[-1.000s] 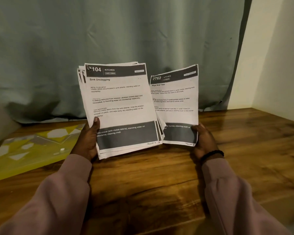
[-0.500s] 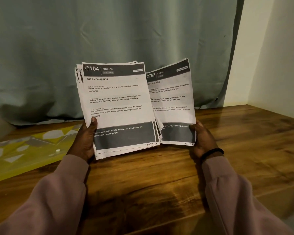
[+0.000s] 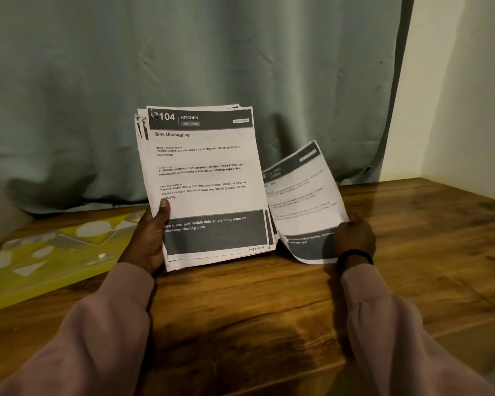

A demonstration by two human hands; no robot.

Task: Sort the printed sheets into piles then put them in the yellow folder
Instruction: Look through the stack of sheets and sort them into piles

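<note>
Both arms were covered by long, loose sleeves of a soft, dusty pink fabric, plain and unmarked, with gentle folds along the forearms. The left sleeve (image 3: 97, 332) ended in a snug cuff at the wrist, as did the right sleeve (image 3: 389, 324). A thin black band (image 3: 355, 256) circled the right wrist just above its cuff. Both hands were bare, with no rings seen.

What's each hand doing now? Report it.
Left hand: grips the stack of sheets.
Right hand: pinches a single sheet.
</note>
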